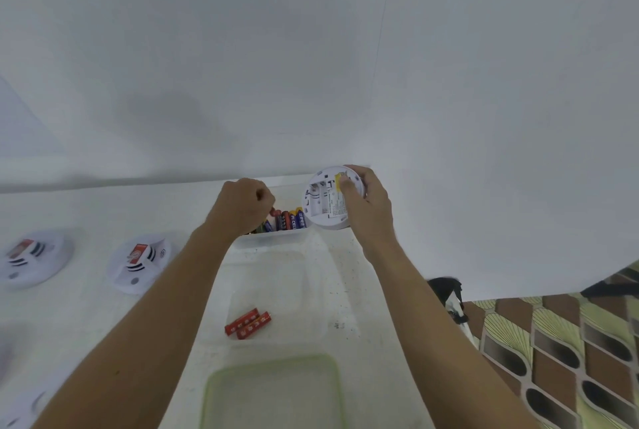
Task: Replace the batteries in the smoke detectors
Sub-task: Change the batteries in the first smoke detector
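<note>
The smoke detector (323,200) is held back-up above the far end of the table (86,207), its battery bay apparently empty. The right hand (366,200) grips its rim, thumb on the label. Just beside it, the left hand (243,204) dips curled fingers into the box (273,238) of mixed batteries (290,218); whether they pinch one is hidden. Two red batteries (248,323) lie in the nearer tray (311,290). Risk: a cell seated against the polarity marks, or the tilted detector slipping.

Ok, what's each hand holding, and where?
Right hand grips the smoke detector by its rim, thumb on the back label. Left hand curls into the battery box; any hold is hidden.
</note>
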The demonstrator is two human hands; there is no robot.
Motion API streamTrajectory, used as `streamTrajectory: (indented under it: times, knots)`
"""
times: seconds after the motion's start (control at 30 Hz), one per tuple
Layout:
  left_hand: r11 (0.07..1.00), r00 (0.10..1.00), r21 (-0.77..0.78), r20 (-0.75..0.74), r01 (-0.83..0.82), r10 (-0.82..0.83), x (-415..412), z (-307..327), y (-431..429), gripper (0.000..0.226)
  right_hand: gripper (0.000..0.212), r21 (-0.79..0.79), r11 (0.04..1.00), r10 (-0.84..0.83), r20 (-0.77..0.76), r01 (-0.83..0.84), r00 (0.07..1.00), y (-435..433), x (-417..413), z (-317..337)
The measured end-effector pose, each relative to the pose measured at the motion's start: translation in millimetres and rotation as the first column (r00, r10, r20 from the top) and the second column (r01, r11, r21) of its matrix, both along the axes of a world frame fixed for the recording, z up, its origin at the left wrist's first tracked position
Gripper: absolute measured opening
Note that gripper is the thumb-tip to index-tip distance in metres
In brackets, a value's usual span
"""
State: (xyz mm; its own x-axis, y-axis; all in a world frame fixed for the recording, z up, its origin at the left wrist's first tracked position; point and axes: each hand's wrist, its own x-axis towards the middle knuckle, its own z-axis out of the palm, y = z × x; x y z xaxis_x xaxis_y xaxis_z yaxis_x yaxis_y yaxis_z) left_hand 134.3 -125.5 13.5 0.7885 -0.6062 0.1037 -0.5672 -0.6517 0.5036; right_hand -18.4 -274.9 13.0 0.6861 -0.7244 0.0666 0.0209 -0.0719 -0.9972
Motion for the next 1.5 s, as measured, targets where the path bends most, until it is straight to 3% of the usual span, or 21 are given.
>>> streamTrajectory:
  times: [0.1, 0.2, 0.33, 0.67, 0.8, 0.9, 1.03, 1.33, 1.43, 1.5]
  knots:
    - [0.943, 0.991, -0.32, -0.113, -0.098, 0.064, -11.4, 5.0, 0.6, 0.027, 0.018, 0.0, 1.0, -0.003, 0.004, 0.003, 1.0, -0.4, -0.4, -0.8]
    - [0.784, 0.941, -0.601, -0.331, -0.153, -0.07, -23.5, 10.5, 1.1, 0.021, 0.018, 0.005, 1.0, -0.007, 0.013, 0.007, 1.0, 0.5, -0.2, -1.3]
    - [0.61, 0.826, -0.757, -0.486, -0.234, -0.286, -35.1, 14.4, 3.2, 0.007, 0.018, -0.005, 1.0, -0.016, 0.022, 0.016, 1.0, 2.3, -1.1, -2.8]
    - [0.531, 0.741, -0.813, -0.505, -0.238, -0.442, -44.9, 15.9, 9.1, 0.032, 0.019, -0.031, 0.999, -0.01, 0.02, 0.011, 1.0, 3.0, -1.0, -3.0]
    - [0.594, 0.812, -0.789, -0.444, -0.154, -0.379, -50.8, 19.1, 7.2, 0.023, 0.018, -0.025, 1.0, -0.003, 0.036, 0.004, 0.999, 7.6, 2.0, -1.3]
    - [0.577, 0.843, -0.802, -0.412, -0.156, -0.345, -54.4, 22.5, 4.6, 0.013, 0.015, -0.02, 1.0, 0.004, 0.048, -0.003, 0.999, 11.7, 3.8, -1.5]
    - [0.535, 0.82, -0.817, -0.448, -0.214, -0.356, -60.1, 30.0, 5.3, 0.018, 0.013, -0.011, 1.0, 0.017, 0.058, -0.016, 0.998, 14.3, 4.4, -2.6]
    - [0.624, 0.89, -0.772, -0.364, -0.122, -0.275, -65.2, 33.2, 14.0, 0.008, 0.011, -0.023, 0.999, 0.037, 0.079, -0.035, 0.996, 15.6, 6.1, 0.2]
    - [0.638, 0.886, -0.762, -0.366, -0.109, -0.285, -64.0, 32.6, 18.0, 0.023, 0.011, -0.028, 0.999, 0.045, 0.084, -0.043, 0.995, 15.5, 6.6, 1.7]
    - [0.65, 0.895, -0.755, -0.348, -0.091, -0.279, -62.5, 32.1, 19.2, 0.022, 0.011, -0.027, 0.999, 0.044, 0.086, -0.041, 0.995, 14.7, 7.2, 2.0]
